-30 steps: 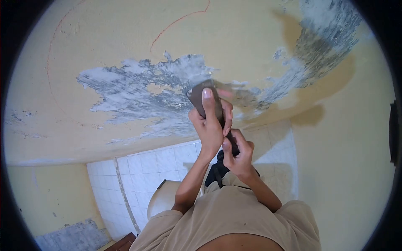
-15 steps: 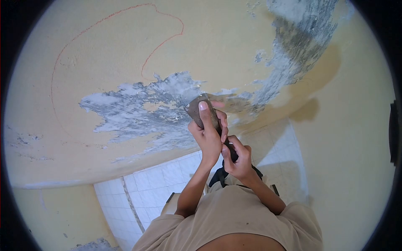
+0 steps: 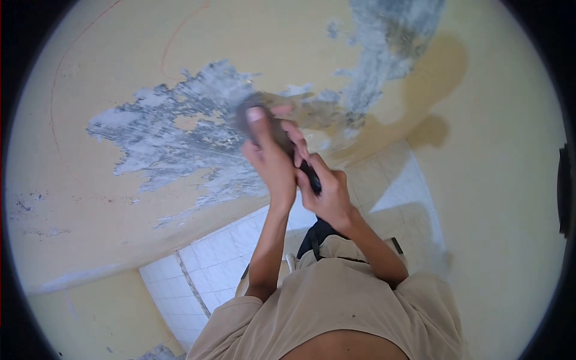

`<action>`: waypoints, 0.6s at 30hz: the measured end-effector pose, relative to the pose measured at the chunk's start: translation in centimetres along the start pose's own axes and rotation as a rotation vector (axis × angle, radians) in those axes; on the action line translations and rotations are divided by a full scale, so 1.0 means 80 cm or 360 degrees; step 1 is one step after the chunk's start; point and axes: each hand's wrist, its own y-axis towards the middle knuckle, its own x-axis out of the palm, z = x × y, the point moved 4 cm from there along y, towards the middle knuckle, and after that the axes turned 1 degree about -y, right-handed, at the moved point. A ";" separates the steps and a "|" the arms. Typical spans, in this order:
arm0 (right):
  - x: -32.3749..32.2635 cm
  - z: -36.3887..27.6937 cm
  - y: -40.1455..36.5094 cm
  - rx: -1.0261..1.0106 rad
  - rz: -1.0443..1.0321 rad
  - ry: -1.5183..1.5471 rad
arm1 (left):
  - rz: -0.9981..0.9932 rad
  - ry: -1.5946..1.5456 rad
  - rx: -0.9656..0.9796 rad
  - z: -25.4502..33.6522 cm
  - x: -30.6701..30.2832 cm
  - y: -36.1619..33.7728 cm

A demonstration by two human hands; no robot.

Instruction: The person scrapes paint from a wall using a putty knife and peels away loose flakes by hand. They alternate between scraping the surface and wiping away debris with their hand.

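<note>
A scraper (image 3: 245, 114) with a wide, dull blade is held against the wall, its dark handle (image 3: 311, 177) angled down toward my body. The blade is smeared by motion. My left hand (image 3: 273, 157) grips the blade end, thumb laid along its face and fingers round the far side. Lower down, my right hand (image 3: 327, 187) is wrapped about the handle. Around the blade, the yellow paint is stripped to a rough grey patch (image 3: 150, 135). Whether the blade edge touches the wall is too blurred to tell.
Another bare grey patch (image 3: 390, 54) runs up the wall at the upper right. A faint red line (image 3: 53, 102) is drawn on the yellow paint (image 3: 114, 66). Below the wall lies a white tiled floor (image 3: 228, 243). Shadows fall on the wall at right.
Both hands and the scraper appear higher and further left in the view. The wall patches have shifted the same way, so the camera has moved too. My grip looks the same.
</note>
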 end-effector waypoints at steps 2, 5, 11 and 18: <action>-0.015 -0.039 0.020 -0.0585 0.0199 -0.0381 | 0.0211 -0.0172 0.0241 -0.001 -0.019 -0.012; -0.042 -0.019 -0.003 -0.0131 0.0152 -0.0201 | 0.0277 0.0517 0.1250 0.029 -0.041 -0.026; -0.118 0.107 -0.182 0.0829 0.0503 -0.0076 | 0.0269 0.2226 0.1536 -0.031 0.022 0.029; -0.171 0.089 -0.179 0.0873 0.0703 -0.0113 | -0.0080 0.1826 0.1606 -0.018 0.000 0.009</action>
